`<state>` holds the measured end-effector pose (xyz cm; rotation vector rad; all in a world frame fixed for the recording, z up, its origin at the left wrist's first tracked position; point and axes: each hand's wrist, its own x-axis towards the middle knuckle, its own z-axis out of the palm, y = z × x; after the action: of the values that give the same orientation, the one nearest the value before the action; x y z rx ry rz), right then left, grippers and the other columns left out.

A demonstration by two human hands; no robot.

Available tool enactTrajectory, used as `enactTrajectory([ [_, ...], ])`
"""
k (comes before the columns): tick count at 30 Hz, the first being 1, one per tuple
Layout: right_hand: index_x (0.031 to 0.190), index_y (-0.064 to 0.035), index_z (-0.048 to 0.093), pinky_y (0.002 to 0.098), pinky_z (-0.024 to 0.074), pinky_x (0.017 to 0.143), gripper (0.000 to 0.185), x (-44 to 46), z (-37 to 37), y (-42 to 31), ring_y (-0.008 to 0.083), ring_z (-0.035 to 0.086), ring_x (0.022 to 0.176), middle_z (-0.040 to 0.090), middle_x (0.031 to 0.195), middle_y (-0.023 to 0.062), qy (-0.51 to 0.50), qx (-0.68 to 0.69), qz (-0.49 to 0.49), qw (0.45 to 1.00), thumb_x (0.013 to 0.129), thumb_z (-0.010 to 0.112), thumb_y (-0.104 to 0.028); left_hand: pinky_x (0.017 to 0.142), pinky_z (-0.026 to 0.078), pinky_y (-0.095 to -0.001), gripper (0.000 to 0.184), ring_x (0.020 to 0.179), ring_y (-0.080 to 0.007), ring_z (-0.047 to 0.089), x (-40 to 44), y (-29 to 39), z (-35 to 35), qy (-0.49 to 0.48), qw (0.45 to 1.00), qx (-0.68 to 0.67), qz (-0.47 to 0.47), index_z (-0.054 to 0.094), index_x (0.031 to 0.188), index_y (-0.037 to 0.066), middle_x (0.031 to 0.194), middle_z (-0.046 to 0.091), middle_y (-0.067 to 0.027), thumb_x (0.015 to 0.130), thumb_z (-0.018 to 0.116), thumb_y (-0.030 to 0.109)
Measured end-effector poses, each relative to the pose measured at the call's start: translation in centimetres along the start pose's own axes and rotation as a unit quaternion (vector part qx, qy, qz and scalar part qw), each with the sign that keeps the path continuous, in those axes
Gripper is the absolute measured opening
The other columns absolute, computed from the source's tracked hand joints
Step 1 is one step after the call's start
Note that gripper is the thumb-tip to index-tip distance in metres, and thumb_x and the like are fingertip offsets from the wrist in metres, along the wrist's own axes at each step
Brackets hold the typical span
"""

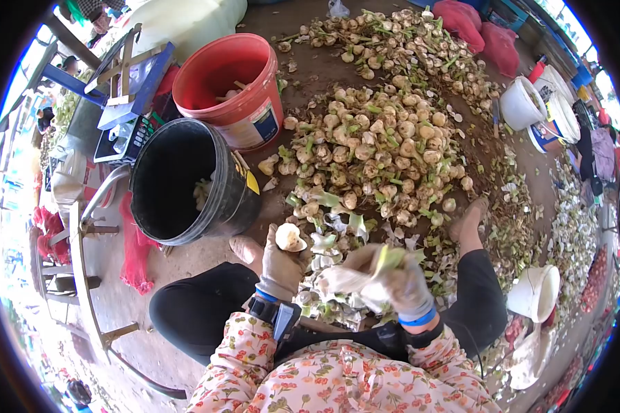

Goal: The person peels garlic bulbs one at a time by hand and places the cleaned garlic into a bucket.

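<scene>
My left hand [282, 265], in a soiled light glove, is closed round a whitish bulb [290, 237] held up near the black bucket. To its right my right hand [401, 281], also gloved, is smeared by motion. Its fingers are closed on a green and white leafy piece [388, 260], with a pale blurred part stretching to the left. Beneath and between both hands lie pale peelings [327, 258]. Beyond them is a large pile of bulbs [372, 144] with green stems on the ground.
A black bucket [179, 182] and a red bucket [231, 89] stand at the left, each with something pale inside. White buckets [523, 103] are at the back right, and another white bucket [534, 292] is at the right. A metal frame [83, 275] stands far left.
</scene>
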<state>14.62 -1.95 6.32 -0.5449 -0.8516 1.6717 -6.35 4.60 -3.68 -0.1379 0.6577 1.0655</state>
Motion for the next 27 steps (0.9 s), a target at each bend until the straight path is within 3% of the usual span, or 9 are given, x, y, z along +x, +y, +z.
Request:
enactTrajectory([
  [4, 0.121, 0.0052, 0.050, 0.0314, 0.0504, 0.078, 0.061, 0.7, -4.1, 0.3, 0.0220, 0.064, 0.083, 0.064, 0.097, 0.0178, 0.003, -0.333, 0.176, 0.926, 0.082, 0.063, -0.040, 0.069, 0.051, -0.0308, 0.038, 0.084, -0.0172, 0.060, -0.7, 0.5, 0.6, 0.032, 0.999, 0.011, 0.015, 0.060, 0.112, 0.011, 0.095, 0.064, -0.0032, 0.093, 0.049, 0.042],
  [6, 0.124, 0.0024, 0.048, 0.0340, 0.0487, 0.078, 0.066, 0.5, -4.4, 3.1, 0.0291, 0.064, 0.082, 0.062, 0.093, 0.0194, -0.067, -0.765, 0.136, 0.626, 0.080, 0.063, -0.045, 0.079, 0.051, -0.0325, 0.035, 0.091, -0.0191, 0.059, -1.2, 0.2, 1.9, 0.063, 0.996, 0.013, 0.054, 0.056, 0.115, 0.009, 0.101, 0.062, -0.0051, 0.095, 0.047, 0.036],
  [9, 0.124, 0.0014, 0.048, 0.0365, 0.0478, 0.075, 0.063, 2.2, -2.0, 3.1, 0.0274, 0.063, 0.078, 0.062, 0.085, 0.0178, 0.017, -0.483, 0.214, 0.849, 0.081, 0.062, -0.043, 0.085, 0.048, -0.0329, 0.039, 0.096, -0.0192, 0.056, -0.6, -0.9, 0.4, -0.036, 0.987, 0.149, 0.055, 0.054, 0.117, 0.005, 0.104, 0.060, -0.0065, 0.096, 0.044, 0.036],
  [13, 0.111, 0.0020, 0.056, 0.0271, 0.0489, 0.067, 0.037, 3.0, -2.3, 6.4, 0.0124, 0.061, 0.079, 0.064, 0.089, 0.0103, -0.015, -0.389, 0.213, 0.896, 0.086, 0.063, -0.024, 0.091, 0.044, -0.0358, 0.048, 0.098, -0.0189, 0.056, -0.8, -1.4, 0.4, -0.055, 0.985, 0.161, -0.010, 0.053, 0.117, 0.002, 0.105, 0.059, -0.0065, 0.095, 0.042, 0.042],
  [17, 0.100, -0.0003, 0.063, 0.0217, 0.0450, 0.067, 0.019, 1.8, -1.4, 4.3, 0.0083, 0.056, 0.075, 0.062, 0.083, 0.0071, 0.009, -0.128, 0.213, 0.969, 0.088, 0.056, -0.013, 0.067, 0.049, -0.0259, 0.039, 0.081, -0.0134, 0.058, -1.2, 0.9, 1.3, -0.005, 0.971, 0.236, 0.030, 0.060, 0.110, 0.011, 0.096, 0.062, -0.0026, 0.093, 0.047, 0.044],
  [19, 0.108, -0.0053, 0.062, 0.0305, 0.0489, 0.072, 0.027, 1.5, -4.9, 5.8, 0.0194, 0.063, 0.083, 0.065, 0.091, 0.0127, -0.030, -0.381, 0.257, 0.888, 0.084, 0.057, -0.017, 0.051, 0.048, -0.0235, 0.040, 0.066, -0.0131, 0.058, -1.4, 2.1, 3.1, 0.066, 0.979, 0.185, 0.050, 0.061, 0.107, 0.011, 0.083, 0.064, -0.0016, 0.092, 0.048, 0.046],
  [21, 0.111, -0.0083, 0.061, 0.0363, 0.0499, 0.075, 0.032, 1.2, -7.9, 7.9, 0.0282, 0.064, 0.088, 0.065, 0.097, 0.0157, -0.096, -0.687, 0.297, 0.656, 0.081, 0.058, -0.022, 0.052, 0.051, -0.0253, 0.037, 0.072, -0.0168, 0.062, -0.9, 5.2, 3.6, 0.107, 0.979, 0.155, 0.083, 0.060, 0.102, 0.010, 0.087, 0.064, -0.0040, 0.093, 0.048, 0.044],
  [24, 0.114, -0.0135, 0.058, 0.0419, 0.0472, 0.082, 0.038, 2.4, -11.6, 9.7, 0.0352, 0.061, 0.093, 0.064, 0.101, 0.0185, -0.091, -0.690, 0.412, 0.588, 0.078, 0.057, -0.025, 0.052, 0.046, -0.0209, 0.044, 0.070, -0.0141, 0.056, -3.1, 9.0, 8.2, 0.097, 0.932, 0.145, 0.319, 0.053, 0.113, 0.008, 0.097, 0.061, -0.0075, 0.095, 0.039, 0.046],
  [27, 0.113, -0.0149, 0.058, 0.0416, 0.0454, 0.084, 0.036, 4.0, -16.1, 12.6, 0.0331, 0.060, 0.095, 0.063, 0.099, 0.0174, 0.021, -0.709, 0.311, 0.632, 0.078, 0.056, -0.020, 0.053, 0.045, -0.0195, 0.035, 0.072, -0.0119, 0.058, -3.4, 10.1, 8.1, -0.035, 0.953, 0.101, 0.282, 0.051, 0.118, 0.006, 0.099, 0.061, -0.0073, 0.095, 0.049, 0.032],
])
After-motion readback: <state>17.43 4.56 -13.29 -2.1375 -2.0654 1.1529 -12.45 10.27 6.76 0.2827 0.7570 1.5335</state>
